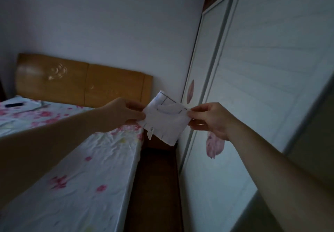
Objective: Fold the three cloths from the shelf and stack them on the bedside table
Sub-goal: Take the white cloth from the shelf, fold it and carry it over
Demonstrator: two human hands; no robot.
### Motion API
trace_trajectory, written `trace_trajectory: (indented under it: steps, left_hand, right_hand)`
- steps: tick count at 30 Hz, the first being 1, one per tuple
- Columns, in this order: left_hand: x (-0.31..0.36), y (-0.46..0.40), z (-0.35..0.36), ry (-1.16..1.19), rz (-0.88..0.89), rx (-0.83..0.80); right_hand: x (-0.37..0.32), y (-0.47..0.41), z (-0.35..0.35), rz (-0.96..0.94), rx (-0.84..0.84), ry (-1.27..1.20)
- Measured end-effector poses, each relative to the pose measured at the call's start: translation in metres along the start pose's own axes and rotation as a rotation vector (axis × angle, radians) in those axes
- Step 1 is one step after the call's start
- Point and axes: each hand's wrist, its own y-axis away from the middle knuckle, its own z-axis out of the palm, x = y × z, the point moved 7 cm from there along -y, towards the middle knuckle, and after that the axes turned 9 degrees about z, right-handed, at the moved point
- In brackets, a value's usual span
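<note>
A dim bedroom: a bed (75, 168) with a flowered sheet. Just past the bed's far corner, in the air, the left hand (119, 113) and right hand (211, 119) pinch opposite edges of a white cloth (165, 121), seemingly folded.

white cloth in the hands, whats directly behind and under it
The white cloth, pinched between the left hand and right hand, hangs over a dark wooden surface in the gap between bed and wardrobe. The cloth covers most of it.

Bedside table (159, 144) mostly behind cloth (165, 121).
</note>
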Motion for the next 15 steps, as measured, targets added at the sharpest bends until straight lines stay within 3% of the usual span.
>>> trace_trajectory:
  steps: [5, 15]
  left_hand:
    - [-0.028, -0.096, -0.004, 0.005, -0.034, 0.099]
    - [-0.078, -0.274, -0.009, -0.011, -0.087, 0.127]
  right_hand:
    - [-0.011, -0.111, -0.026, -0.049, -0.056, 0.043]
    - [-0.020, -0.304, -0.075, -0.031, -0.099, 0.059]
